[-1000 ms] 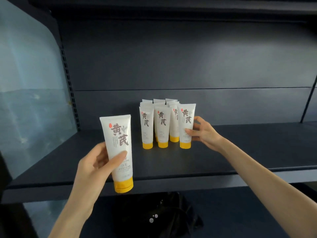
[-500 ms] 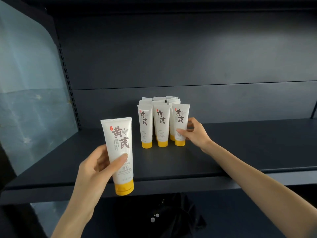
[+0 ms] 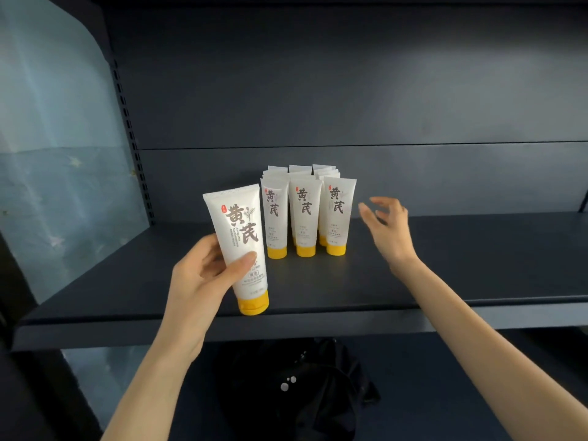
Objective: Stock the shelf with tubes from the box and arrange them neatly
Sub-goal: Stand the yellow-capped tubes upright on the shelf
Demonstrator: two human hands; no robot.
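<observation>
left hand (image 3: 203,278) grips tube (image 3: 240,246), cap down, over shelf (image 3: 445,281) front edge | right hand (image 3: 386,230) released, fingers loose, just right of tube rows (image 3: 305,214) standing mid-shelf, not touching

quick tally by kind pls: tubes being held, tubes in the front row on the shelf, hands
held tube: 1, in the left hand
front-row tubes on the shelf: 3
hands: 2, the right hand free
total: 6
rear tubes behind them: partly hidden, not counted
</observation>
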